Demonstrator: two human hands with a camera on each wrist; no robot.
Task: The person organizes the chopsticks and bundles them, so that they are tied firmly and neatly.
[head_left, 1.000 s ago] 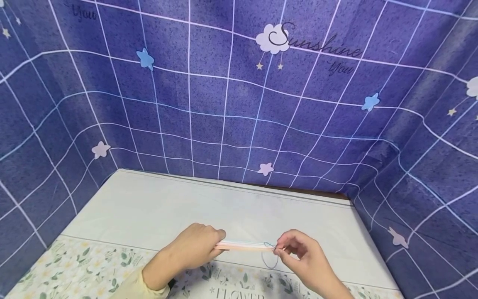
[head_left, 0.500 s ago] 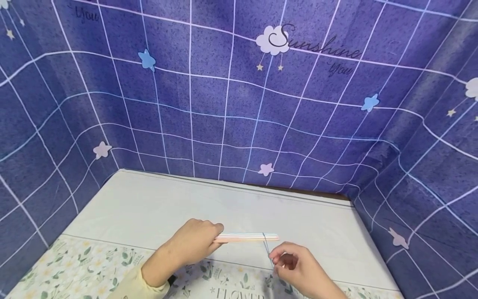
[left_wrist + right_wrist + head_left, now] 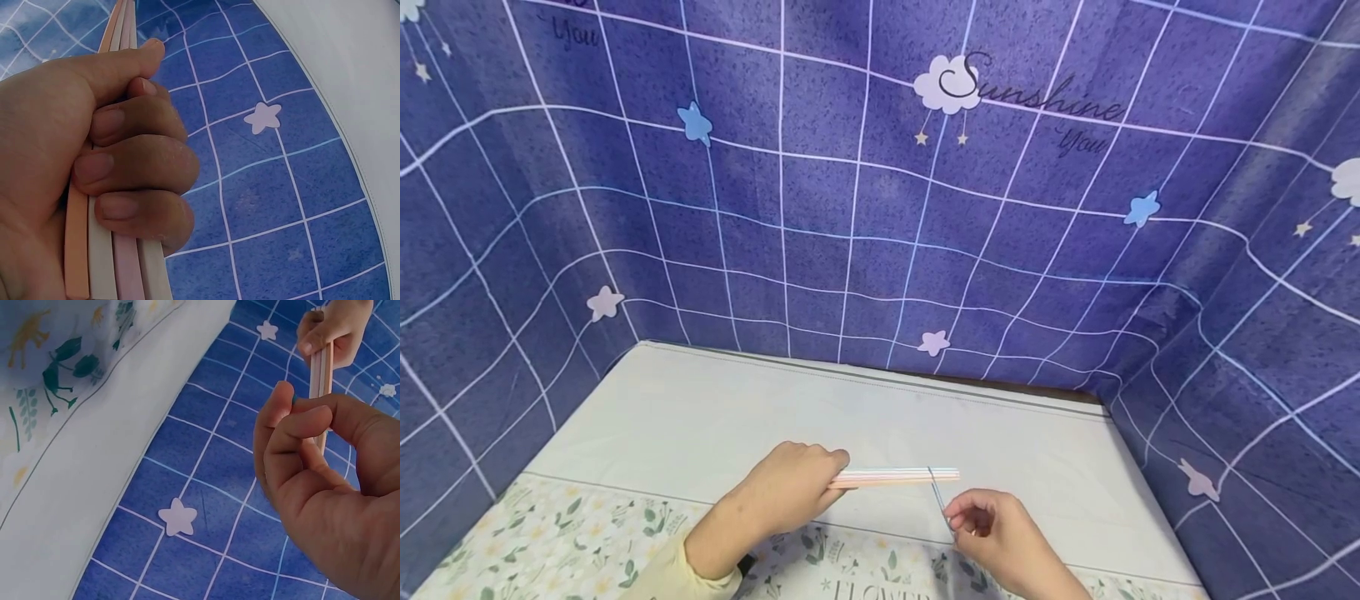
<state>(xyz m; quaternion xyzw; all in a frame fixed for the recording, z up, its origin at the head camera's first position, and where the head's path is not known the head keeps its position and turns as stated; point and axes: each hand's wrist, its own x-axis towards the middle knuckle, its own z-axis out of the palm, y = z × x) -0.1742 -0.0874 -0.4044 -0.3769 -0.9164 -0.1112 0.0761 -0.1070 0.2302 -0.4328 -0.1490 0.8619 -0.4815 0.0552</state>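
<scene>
A bundle of thin pastel strips point(image 3: 895, 477), orange, pink and white, lies roughly level in the head view. The left hand point(image 3: 786, 492) grips its left end; in the left wrist view the fingers of the left hand point(image 3: 137, 150) curl round the strips point(image 3: 100, 262). A thin blue-grey cord point(image 3: 937, 493) loops over the bundle near its right end and slants down to the right hand point(image 3: 1007, 542), which pinches it between thumb and fingers. In the right wrist view the right hand point(image 3: 331, 462) hides much of the strips point(image 3: 321, 375).
Behind stands a purple-blue grid curtain point(image 3: 820, 208) with stars and clouds, also along both sides. The table has a white cover point(image 3: 722, 408) with a floral strip point(image 3: 572, 533) along the front.
The right hand has moved from the bundle's right end to below it, drawing the cord downward. The bundle's right end came into view and rose slightly, with the left hand still gripping.
</scene>
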